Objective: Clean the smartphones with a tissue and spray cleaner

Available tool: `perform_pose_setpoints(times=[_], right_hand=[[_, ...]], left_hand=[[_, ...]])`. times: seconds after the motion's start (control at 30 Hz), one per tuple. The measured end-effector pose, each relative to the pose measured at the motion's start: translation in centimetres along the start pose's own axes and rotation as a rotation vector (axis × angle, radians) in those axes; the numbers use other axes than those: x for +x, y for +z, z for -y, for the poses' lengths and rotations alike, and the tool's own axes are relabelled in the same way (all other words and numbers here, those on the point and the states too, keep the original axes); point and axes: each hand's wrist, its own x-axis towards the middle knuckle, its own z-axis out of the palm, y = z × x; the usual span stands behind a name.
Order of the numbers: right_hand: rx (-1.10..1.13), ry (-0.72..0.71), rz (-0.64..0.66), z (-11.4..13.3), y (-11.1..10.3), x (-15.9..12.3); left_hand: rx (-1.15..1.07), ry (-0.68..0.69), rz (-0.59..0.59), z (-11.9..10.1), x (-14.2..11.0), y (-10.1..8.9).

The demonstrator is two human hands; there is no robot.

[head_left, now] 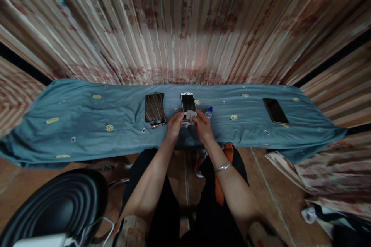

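My left hand (175, 124) and my right hand (203, 125) are close together near the front edge of the cloth-covered table. Their fingers pinch a small, crumpled, whitish piece of tissue or wrapper (190, 115); its exact kind is hard to make out. Just beyond it lies a white phone (188, 102) with a dark screen, face up, its lower end hidden by the hands. To the right of the phone, a small clear bottle with a blue cap (209, 112) lies near my right fingers. Left of my left hand sits a stack of dark phones (154, 109).
Another dark phone (275, 110) rests toward the right on the wrinkled blue-green cloth (87, 123). Patterned curtains (179, 27) hang behind the table. A round black ridged stool (55, 208) stands at lower left, with a white device (42, 241) and cable on it.
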Motion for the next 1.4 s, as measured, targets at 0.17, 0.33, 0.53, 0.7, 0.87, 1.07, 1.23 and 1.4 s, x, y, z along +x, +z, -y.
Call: perform_pose_setpoints(times=[0.17, 0.33, 0.53, 0.7, 0.87, 1.07, 1.23, 1.4], right_hand=[[0.023, -0.048, 0.108, 0.6, 0.6, -0.3], [0.055, -0.001, 0.150, 0.5, 1.2, -0.6], [0.020, 0.054, 0.256, 1.4, 1.9, -2.1], [-0.097, 0.011, 0.435, 2.2, 2.1, -3.1], [-0.216, -0.088, 0.455, 2.1, 2.1, -2.7], [-0.219, -0.144, 0.489, 2.1, 2.1, -2.7], [-0.203, -0.055, 0.466, 2.1, 2.1, -3.0], [-0.178, -0.099, 0.475, 2.2, 2.4, -3.0]], left_hand=[[0.016, -0.039, 0.109, -1.4, -2.6, -1.2], [0.069, 0.085, 0.154, -1.7, -3.3, -2.1], [0.213, 0.204, 0.042, -2.3, -2.8, -3.4], [0.279, 0.274, -0.004, -3.1, -2.8, -4.2], [0.326, 0.295, -0.022, -3.7, -2.8, -4.6], [0.247, 0.273, -0.067, -4.4, -2.9, -4.7], [0.072, 0.150, -0.032, -4.2, -3.0, -4.6], [0.029, 0.137, 0.011, -4.0, -2.9, -4.7]])
